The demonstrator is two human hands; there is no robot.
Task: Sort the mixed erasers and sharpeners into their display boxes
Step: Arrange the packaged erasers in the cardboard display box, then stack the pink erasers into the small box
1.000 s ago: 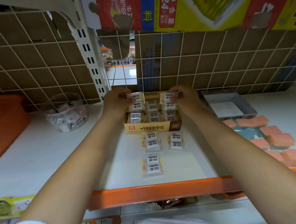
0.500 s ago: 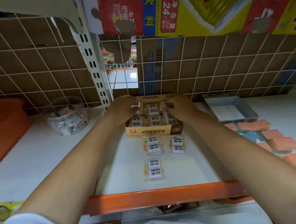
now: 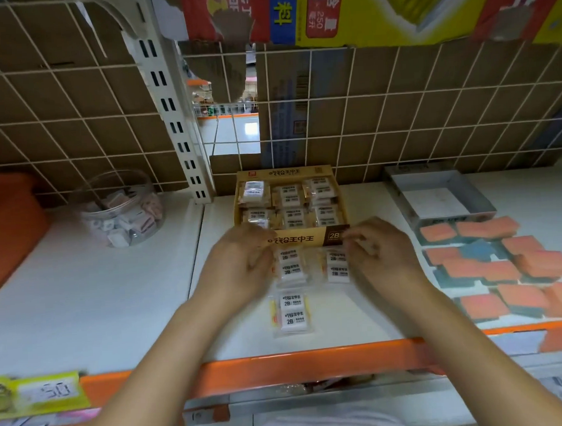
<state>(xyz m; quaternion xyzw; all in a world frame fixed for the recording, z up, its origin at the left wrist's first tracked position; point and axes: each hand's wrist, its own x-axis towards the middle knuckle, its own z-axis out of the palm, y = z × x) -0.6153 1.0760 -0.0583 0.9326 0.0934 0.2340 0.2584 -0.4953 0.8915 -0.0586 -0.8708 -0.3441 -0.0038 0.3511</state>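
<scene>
1. You stand before a white shelf [image 3: 82, 304] with an orange front rail [image 3: 297, 368], backed by a wire grid [image 3: 398, 115] over brown cardboard.
2. At far left sits an orange basket [image 3: 7, 227]. On the right lie orange sponge pads [image 3: 504, 266], spread in rows.
3. A grey empty tray [image 3: 474, 199] stands at the back right, just behind those pads.
4. The yellow eraser display box [image 3: 294, 238] sits mid-shelf against the grid, filled with wrapped 2B erasers.
5. A clear round jar [image 3: 120, 208] of small mixed pieces stands well to the left of the box.
6. Your left hand [image 3: 243, 267] is at the box's front left corner, your right hand [image 3: 379, 250] at its front right. Both have loosely curled fingers; blur hides whether they grip anything.
7. Three loose eraser packs lie in front of the box: one [image 3: 290, 266] and another [image 3: 336, 267] between your hands, a third [image 3: 291, 311] nearer the rail.
</scene>
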